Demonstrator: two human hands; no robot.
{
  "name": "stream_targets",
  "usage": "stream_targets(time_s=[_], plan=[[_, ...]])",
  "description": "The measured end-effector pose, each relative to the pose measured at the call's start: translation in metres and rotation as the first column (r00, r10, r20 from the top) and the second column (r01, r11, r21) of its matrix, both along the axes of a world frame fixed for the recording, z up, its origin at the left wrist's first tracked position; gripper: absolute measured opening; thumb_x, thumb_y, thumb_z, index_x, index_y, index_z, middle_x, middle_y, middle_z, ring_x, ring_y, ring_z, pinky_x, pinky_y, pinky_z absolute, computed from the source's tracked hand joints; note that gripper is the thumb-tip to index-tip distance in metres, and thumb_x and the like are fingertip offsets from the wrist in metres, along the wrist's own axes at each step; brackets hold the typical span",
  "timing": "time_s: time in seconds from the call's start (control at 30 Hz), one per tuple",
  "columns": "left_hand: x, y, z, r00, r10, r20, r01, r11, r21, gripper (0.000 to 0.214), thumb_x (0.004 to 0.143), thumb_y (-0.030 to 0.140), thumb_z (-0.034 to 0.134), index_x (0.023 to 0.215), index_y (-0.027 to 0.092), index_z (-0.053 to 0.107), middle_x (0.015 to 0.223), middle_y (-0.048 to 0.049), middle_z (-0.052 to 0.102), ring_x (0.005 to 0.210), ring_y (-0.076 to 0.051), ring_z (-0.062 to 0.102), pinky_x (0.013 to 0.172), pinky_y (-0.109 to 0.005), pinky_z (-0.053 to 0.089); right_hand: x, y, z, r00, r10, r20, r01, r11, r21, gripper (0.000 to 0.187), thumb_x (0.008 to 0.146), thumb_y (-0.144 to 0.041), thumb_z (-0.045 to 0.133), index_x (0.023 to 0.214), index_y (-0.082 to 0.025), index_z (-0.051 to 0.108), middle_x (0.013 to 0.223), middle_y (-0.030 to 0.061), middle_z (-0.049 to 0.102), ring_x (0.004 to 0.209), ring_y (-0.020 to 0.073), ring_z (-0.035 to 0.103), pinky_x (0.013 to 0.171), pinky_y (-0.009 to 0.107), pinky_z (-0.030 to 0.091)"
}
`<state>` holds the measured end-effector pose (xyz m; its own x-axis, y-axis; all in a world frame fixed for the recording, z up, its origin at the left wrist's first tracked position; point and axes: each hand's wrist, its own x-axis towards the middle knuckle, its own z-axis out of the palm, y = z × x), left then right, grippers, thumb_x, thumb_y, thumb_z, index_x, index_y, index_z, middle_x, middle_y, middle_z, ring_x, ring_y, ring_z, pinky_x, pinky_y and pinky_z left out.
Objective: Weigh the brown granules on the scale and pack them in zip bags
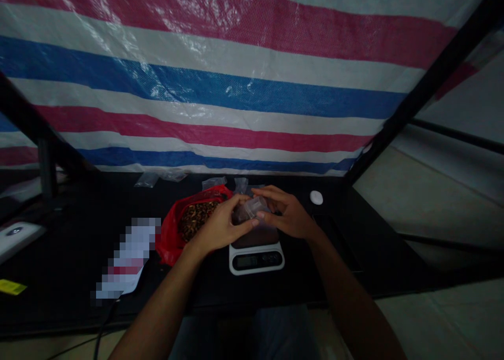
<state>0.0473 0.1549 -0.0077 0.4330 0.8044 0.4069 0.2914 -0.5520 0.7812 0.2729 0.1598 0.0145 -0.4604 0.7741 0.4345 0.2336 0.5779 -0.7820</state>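
Clear plastic bag (250,210) is up over the kitchen scale (255,257), held from both sides by the left hand (224,226) and the right hand (285,213), with their fingers closed on it, though it is hard to tell if it touches the scale. A big striped tarp (197,87) hangs behind the black table (66,255), and a red bag (167,244) of brown bits (195,218) lies open just left of the scale, with more small clear bags (146,180) past it and a little white round thing (316,197) off to the right. The scale's numbers are too dark to read, the paper (128,257) is blurred, and the yellow tag (11,286) is too small to read.
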Motion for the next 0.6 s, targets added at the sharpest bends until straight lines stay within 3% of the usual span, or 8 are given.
stream_targets(time_s=[0.1, 0.23, 0.3, 0.4, 0.47, 0.53, 0.6], plan=[[0.002, -0.003, 0.001, 0.999, -0.006, 0.038, 0.007, 0.999, -0.031, 0.036, 0.092, 0.041, 0.072, 0.121, 0.021, 0.063, 0.113, -0.0076, 0.077, 0.099, -0.025, 0.073, 0.087, -0.037, 0.057, -0.002, 0.001, -0.002, 0.994, -0.002, -0.106, -0.002, 0.999, -0.039, 0.042, 0.088, -0.035, 0.079, 0.129, -0.028, 0.073, 0.119, 0.0067, 0.069, 0.092, 0.0178, 0.063, 0.073, 0.031, 0.052], [0.002, -0.004, 0.001, 0.993, 0.003, 0.118, 0.005, 0.998, -0.063, 0.034, 0.093, 0.041, 0.07, 0.12, 0.021, 0.062, 0.112, -0.0078, 0.075, 0.102, -0.025, 0.072, 0.09, -0.038, 0.057, 0.002, 0.007, -0.007, 0.964, 0.001, -0.265, -0.033, 0.993, -0.117, 0.036, 0.084, -0.037, 0.083, 0.114, -0.026, 0.066, 0.12, 0.0084, 0.07, 0.109, 0.0231, 0.068, 0.088, 0.036, 0.057], [0.001, -0.002, 0.001, 0.983, 0.059, 0.177, -0.048, 0.997, -0.062, 0.032, 0.096, 0.045, 0.066, 0.115, 0.021, 0.062, 0.11, -0.0078, 0.074, 0.102, -0.025, 0.07, 0.092, -0.038, 0.056, 0.005, 0.01, -0.009, 0.959, -0.018, -0.282, -0.019, 0.991, -0.129, 0.041, 0.083, -0.032, 0.082, 0.117, -0.026, 0.061, 0.12, 0.0083, 0.069, 0.113, 0.0232, 0.07, 0.094, 0.038, 0.057], [-0.002, 0.002, 0.001, 0.935, 0.206, 0.289, -0.182, 0.977, -0.106, 0.034, 0.099, 0.053, 0.06, 0.111, 0.021, 0.061, 0.1, -0.0063, 0.072, 0.094, -0.023, 0.069, 0.089, -0.037, 0.055, 0.007, 0.012, -0.011, 0.993, -0.027, -0.112, 0.014, 0.992, -0.123, 0.053, 0.082, -0.021, 0.076, 0.132, -0.026, 0.058, 0.122, 0.0081, 0.068, 0.11, 0.0217, 0.071, 0.099, 0.04, 0.056], [-0.003, 0.005, -0.001, 0.896, 0.278, 0.346, -0.236, 0.959, -0.16, 0.038, 0.1, 0.057, 0.057, 0.113, 0.021, 0.059, 0.096, -0.0047, 0.07, 0.086, -0.021, 0.068, 0.082, -0.035, 0.056, 0.004, 0.011, -0.013, 0.996, -0.01, 0.09, 0.019, 0.995, -0.093, 0.048, 0.082, -0.016, 0.074, 0.128, -0.023, 0.064, 0.122, 0.0086, 0.071, 0.112, 0.0229, 0.07, 0.101, 0.041, 0.055], [-0.003, 0.006, -0.003, 0.882, 0.293, 0.369, -0.237, 0.953, -0.19, 0.043, 0.1, 0.062, 0.054, 0.116, 0.022, 0.057, 0.098, -0.0052, 0.07, 0.083, -0.02, 0.067, 0.077, -0.034, 0.056, 0.0, 0.011, -0.016, 0.974, 0.018, 0.224, 0.001, 0.997, -0.083, 0.035, 0.082, -0.017, 0.076, 0.116, -0.021, 0.07, 0.119, 0.0091, 0.074, 0.112, 0.0245, 0.07, 0.101, 0.042, 0.054], [-0.003, 0.007, -0.006, 0.891, 0.264, 0.37, -0.206, 0.96, -0.189, 0.048, 0.101, 0.065, 0.051, 0.119, 0.022, 0.057, 0.101, -0.0069, 0.07, 0.082, -0.021, 0.068, 0.076, -0.035, 0.057, -0.003, 0.011, -0.019, 0.964, 0.033, 0.265, -0.008, 0.995, -0.095, 0.037, 0.079, -0.021, 0.083, 0.114, -0.02, 0.073, 0.12, 0.0104, 0.075, 0.114, 0.0265, 0.07, 0.104, 0.044, 0.052]])
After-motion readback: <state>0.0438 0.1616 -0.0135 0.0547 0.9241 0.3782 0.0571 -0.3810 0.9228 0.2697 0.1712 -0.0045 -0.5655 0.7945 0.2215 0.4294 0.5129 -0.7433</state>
